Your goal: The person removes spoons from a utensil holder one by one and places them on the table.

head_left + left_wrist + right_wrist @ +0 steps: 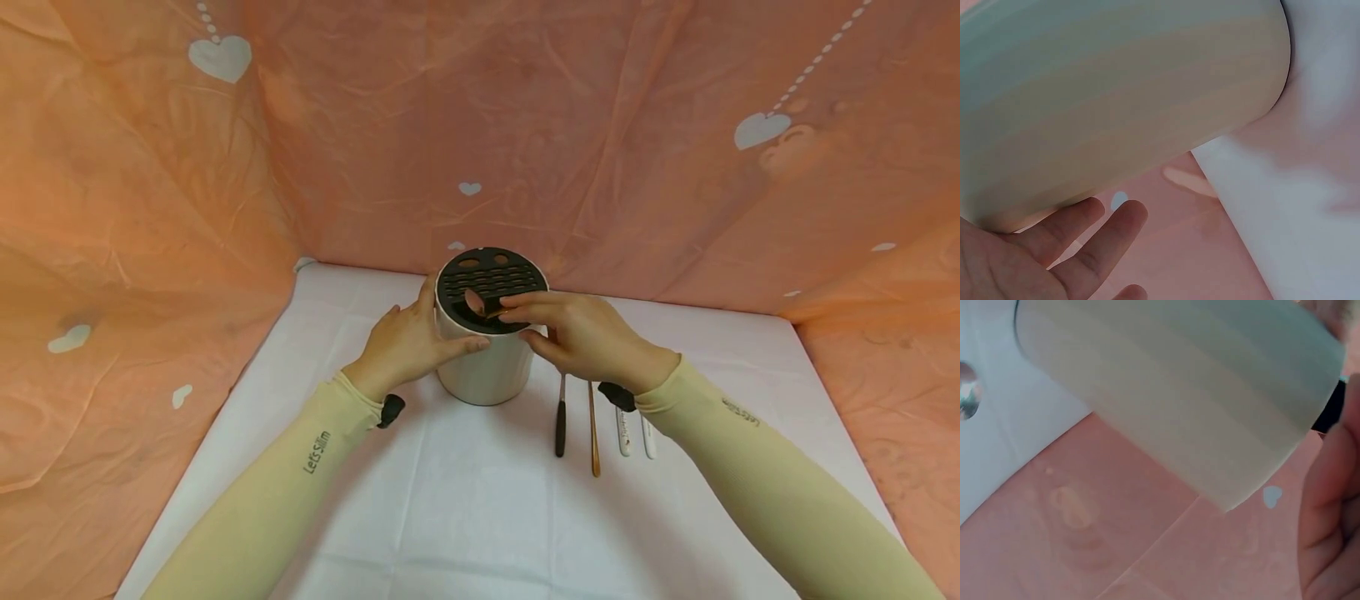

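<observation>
A white round utensil holder (483,375) stands upright under a black slotted lid (491,260). My left hand (405,342) grips its left side near the rim, thumb across the front and fingers round the back; the left wrist view shows those fingers (1104,256) along the wall. Over the front part of the lid, my right hand (588,333) pinches a copper-coloured spoon (474,302), its bowl pointing left. The fingers hide much of its handle. In the right wrist view the right hand (1335,506) is partly visible beside the holder's rim.
To the right of the holder lie a black-handled utensil (561,429), a gold handle (595,442) and two white handles (624,432), their far ends hidden by my right hand. A white cloth (465,517) covers the table. Orange-pink sheets (562,150) with hearts enclose it.
</observation>
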The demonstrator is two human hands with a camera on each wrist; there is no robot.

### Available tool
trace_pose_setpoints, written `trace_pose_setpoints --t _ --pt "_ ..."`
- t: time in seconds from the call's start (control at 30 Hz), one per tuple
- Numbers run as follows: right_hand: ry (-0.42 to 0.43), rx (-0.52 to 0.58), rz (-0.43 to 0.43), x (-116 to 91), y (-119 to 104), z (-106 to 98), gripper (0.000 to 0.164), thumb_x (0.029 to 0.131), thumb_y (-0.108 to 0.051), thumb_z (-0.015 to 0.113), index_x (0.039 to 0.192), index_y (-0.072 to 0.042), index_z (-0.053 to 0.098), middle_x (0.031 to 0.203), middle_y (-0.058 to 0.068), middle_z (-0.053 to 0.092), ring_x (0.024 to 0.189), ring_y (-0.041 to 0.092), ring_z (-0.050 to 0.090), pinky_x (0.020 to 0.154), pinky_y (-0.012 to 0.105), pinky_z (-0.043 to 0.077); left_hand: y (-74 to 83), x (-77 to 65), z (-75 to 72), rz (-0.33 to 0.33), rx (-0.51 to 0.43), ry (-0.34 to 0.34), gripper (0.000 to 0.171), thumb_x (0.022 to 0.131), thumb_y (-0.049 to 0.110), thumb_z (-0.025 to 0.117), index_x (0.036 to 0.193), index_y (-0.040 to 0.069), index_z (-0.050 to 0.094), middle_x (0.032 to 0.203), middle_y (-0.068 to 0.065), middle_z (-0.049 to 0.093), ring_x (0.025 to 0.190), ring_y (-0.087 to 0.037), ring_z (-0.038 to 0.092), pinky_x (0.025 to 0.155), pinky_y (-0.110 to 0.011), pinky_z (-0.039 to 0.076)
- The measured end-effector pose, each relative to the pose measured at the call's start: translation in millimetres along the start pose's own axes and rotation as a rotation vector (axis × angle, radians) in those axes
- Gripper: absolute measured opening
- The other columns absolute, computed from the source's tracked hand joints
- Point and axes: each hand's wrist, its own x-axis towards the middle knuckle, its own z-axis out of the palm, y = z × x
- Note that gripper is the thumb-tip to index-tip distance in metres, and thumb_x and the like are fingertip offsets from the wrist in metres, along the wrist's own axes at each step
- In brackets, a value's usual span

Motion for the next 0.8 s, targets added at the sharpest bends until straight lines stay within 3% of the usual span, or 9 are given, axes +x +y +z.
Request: trace_pose_setpoints --t 0.07,0.17,0.3,0.37,0.47,0.53,0.8 --pt "0.02 -0.018 0.005 -3 2 -1 0.032 0.092 -0.01 0.068 0.123 -0.012 0.072 0.134 0.0 0.062 0.083 0.013 0.066 0.06 0.03 0.047 -0.3 0.2 0.2 0.003 0.001 0.007 0.129 0.072 0.089 0.054 0.16 0.012 0.001 0.132 -0.021 0.06 0.122 -0.034 0.058 0.11 -0.059 0.027" --pt "0.049 -0.059 0.014 -7 7 -1 0.033 0.092 -0.01 0.067 0.125 -0.012 0.071 0.134 0.001 0.062 0.075 0.012 0.064 0.054 0.028 0.044 -0.5 0.3 0.5 0.003 0.0 0.01 0.129 0.072 0.089 0.054 0.16 0.012 0.001 0.132 -0.021 0.06 0.122 -0.034 0.058 0.11 -0.059 0.027" --pt "0.093 -0.11 0.008 -13 12 -2 0.033 0.091 -0.008 0.068 0.124 -0.01 0.072 0.132 0.003 0.064 0.088 0.017 0.068 0.052 0.029 0.043 -0.6 -0.1 1.2 -0.005 0.002 0.0 0.132 0.07 0.091 0.053 0.16 0.01 0.0 0.131 -0.022 0.061 0.12 -0.034 0.059 0.112 -0.058 0.025" --pt "0.123 -0.138 -0.003 -15 14 -2 0.033 0.09 -0.007 0.069 0.123 -0.008 0.072 0.129 0.003 0.065 0.085 0.018 0.069 0.051 0.03 0.043 0.0 0.0 1.6 -0.004 0.003 -0.001 0.132 0.07 0.091 0.053 0.16 0.01 0.0 0.13 -0.022 0.061 0.12 -0.034 0.059 0.112 -0.057 0.025" --pt "0.156 -0.177 -0.02 -16 17 -3 0.033 0.089 -0.007 0.069 0.122 -0.007 0.071 0.127 0.004 0.066 0.066 0.015 0.064 0.045 0.029 0.04 0.5 0.1 1.7 -0.003 0.005 0.001 0.132 0.071 0.09 0.054 0.16 0.01 0.0 0.129 -0.022 0.062 0.12 -0.034 0.059 0.112 -0.057 0.025" --pt "0.161 -0.203 -0.026 -15 18 -3 0.032 0.089 -0.008 0.068 0.122 -0.008 0.072 0.126 0.003 0.067 0.062 0.013 0.061 0.042 0.029 0.037 1.0 0.1 1.4 -0.005 0.006 0.004 0.131 0.071 0.09 0.055 0.16 0.01 0.001 0.128 -0.022 0.062 0.12 -0.034 0.059 0.112 -0.058 0.025" --pt "0.108 -0.207 0.009 -4 22 -2 0.031 0.091 -0.01 0.066 0.121 -0.012 0.072 0.123 0.001 0.066 0.076 0.015 0.065 0.044 0.029 0.039 0.8 -0.7 -0.3 -0.012 -0.004 -0.007 0.131 0.071 0.089 0.056 0.16 0.01 0.002 0.136 -0.021 0.058 0.123 -0.033 0.057 0.112 -0.057 0.025"
